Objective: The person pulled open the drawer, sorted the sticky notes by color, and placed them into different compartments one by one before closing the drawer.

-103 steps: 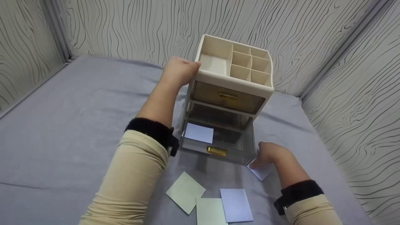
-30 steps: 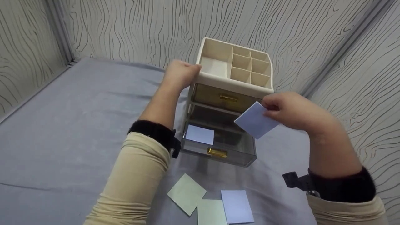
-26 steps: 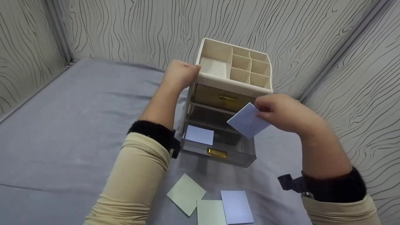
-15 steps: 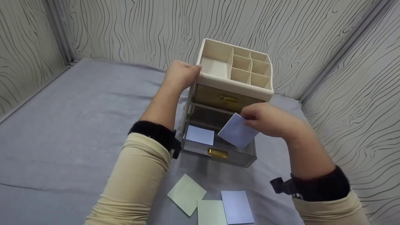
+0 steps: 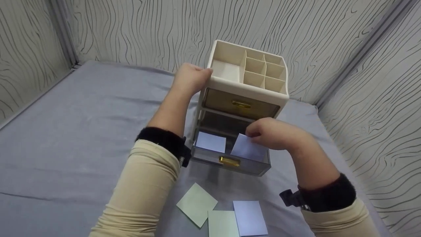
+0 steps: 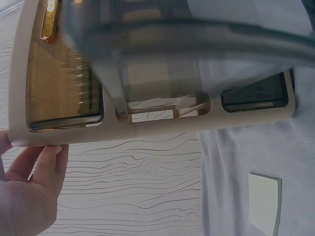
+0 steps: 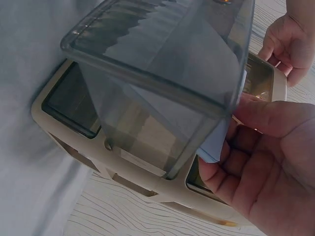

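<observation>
A cream organizer [image 5: 245, 90] with open top compartments stands on the grey cloth. Its upper drawer [image 5: 240, 105] is pushed in. The clear grey lower drawer [image 5: 230, 158] is pulled out, and one pale blue card [image 5: 210, 142] lies flat in its left half. My right hand [image 5: 255, 134] pinches a second pale blue card [image 5: 247, 150] and holds it tilted inside the drawer's right half. In the right wrist view the same hand [image 7: 266, 167] pinches the card [image 7: 215, 145] behind the drawer wall [image 7: 162, 64]. My left hand [image 5: 190, 79] grips the organizer's upper left corner.
Two pale green cards [image 5: 196, 204] [image 5: 222, 224] and one pale blue card [image 5: 250, 218] lie on the cloth [image 5: 82, 131] in front of the drawer. Patterned walls close in behind and on the right of the organizer. A green card [image 6: 266, 202] shows in the left wrist view.
My right hand picked a blue card off the cloth, lifted it to the right of the organizer, then brought it down and left into the open lower drawer. The left hand stayed put.
</observation>
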A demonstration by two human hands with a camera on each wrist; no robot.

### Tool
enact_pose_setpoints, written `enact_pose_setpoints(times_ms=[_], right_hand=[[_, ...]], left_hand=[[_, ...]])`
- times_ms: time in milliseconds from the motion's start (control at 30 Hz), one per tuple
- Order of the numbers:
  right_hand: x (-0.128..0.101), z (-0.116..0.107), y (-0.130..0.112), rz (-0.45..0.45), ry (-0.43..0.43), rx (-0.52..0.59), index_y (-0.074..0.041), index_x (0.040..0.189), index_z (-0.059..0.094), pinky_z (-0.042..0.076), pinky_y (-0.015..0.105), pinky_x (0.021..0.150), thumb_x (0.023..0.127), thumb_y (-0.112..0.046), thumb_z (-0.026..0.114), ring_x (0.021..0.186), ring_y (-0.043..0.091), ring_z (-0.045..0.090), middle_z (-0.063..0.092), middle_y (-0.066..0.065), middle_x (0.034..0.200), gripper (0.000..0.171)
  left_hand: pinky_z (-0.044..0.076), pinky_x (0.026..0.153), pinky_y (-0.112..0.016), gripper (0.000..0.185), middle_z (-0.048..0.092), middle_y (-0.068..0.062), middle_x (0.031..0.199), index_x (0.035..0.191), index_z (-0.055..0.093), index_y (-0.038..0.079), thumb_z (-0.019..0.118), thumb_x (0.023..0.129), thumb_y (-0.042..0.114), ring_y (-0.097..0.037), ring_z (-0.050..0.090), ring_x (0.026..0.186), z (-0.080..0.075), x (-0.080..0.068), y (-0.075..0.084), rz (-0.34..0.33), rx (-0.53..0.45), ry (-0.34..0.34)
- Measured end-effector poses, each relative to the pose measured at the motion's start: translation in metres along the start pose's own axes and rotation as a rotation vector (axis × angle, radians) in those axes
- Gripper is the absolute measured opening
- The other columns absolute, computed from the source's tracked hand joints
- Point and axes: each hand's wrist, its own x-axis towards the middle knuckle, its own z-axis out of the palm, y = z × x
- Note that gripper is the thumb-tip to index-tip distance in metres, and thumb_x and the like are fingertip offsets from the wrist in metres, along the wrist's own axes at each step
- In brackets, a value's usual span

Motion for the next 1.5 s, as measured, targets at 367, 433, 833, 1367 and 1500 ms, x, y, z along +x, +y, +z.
enact_pose_setpoints(times_ms=[367, 433, 833, 1367, 1500], right_hand=[[0.008, 0.009, 0.001, 0.030, -0.044, -0.032, -0.008, 0.067, 0.057, 0.037, 0.026, 0.055, 0.078, 0.000, 0.056, 0.058, 0.011, 0.043, 0.047, -0.005, 0.061, 0.014], [0.009, 0.010, 0.001, 0.045, -0.040, -0.059, -0.008, 0.068, 0.059, 0.038, 0.027, 0.056, 0.078, 0.000, 0.056, 0.059, 0.012, 0.045, 0.050, -0.004, 0.062, 0.013], [0.021, 0.024, 0.004, 0.126, 0.015, -0.165, -0.009, 0.071, 0.056, 0.040, 0.033, 0.059, 0.072, 0.001, 0.059, 0.062, 0.018, 0.046, 0.049, -0.001, 0.063, 0.010], [0.027, 0.040, 0.000, 0.214, 0.013, -0.212, -0.012, 0.065, 0.054, 0.038, 0.033, 0.054, 0.071, 0.000, 0.059, 0.058, 0.019, 0.044, 0.048, -0.001, 0.060, 0.015], [0.028, 0.041, -0.001, 0.221, 0.015, -0.204, -0.013, 0.068, 0.054, 0.039, 0.033, 0.055, 0.071, -0.001, 0.061, 0.059, 0.019, 0.046, 0.050, -0.001, 0.062, 0.014]], left_hand=[[0.043, 0.078, -0.029, 0.034, 0.062, -0.002, 0.097, 0.089, 0.069, 0.008, 0.056, 0.087, 0.039, -0.016, 0.053, 0.091, -0.001, 0.000, 0.000, -0.010, -0.016, -0.012], [0.043, 0.078, -0.028, 0.034, 0.062, -0.002, 0.098, 0.091, 0.069, 0.008, 0.057, 0.087, 0.039, -0.016, 0.053, 0.091, 0.000, 0.000, 0.000, -0.011, -0.020, -0.013], [0.044, 0.079, -0.028, 0.034, 0.062, -0.003, 0.099, 0.094, 0.069, 0.008, 0.056, 0.088, 0.039, -0.016, 0.053, 0.092, 0.000, 0.001, 0.000, -0.016, -0.008, -0.006], [0.044, 0.079, -0.028, 0.035, 0.062, -0.003, 0.103, 0.099, 0.070, 0.009, 0.056, 0.088, 0.039, -0.016, 0.053, 0.093, 0.002, 0.000, 0.001, -0.008, -0.022, -0.005], [0.044, 0.075, -0.028, 0.034, 0.062, -0.003, 0.097, 0.090, 0.070, 0.008, 0.056, 0.087, 0.039, -0.016, 0.053, 0.090, 0.001, 0.000, 0.001, -0.006, -0.017, 0.005]])
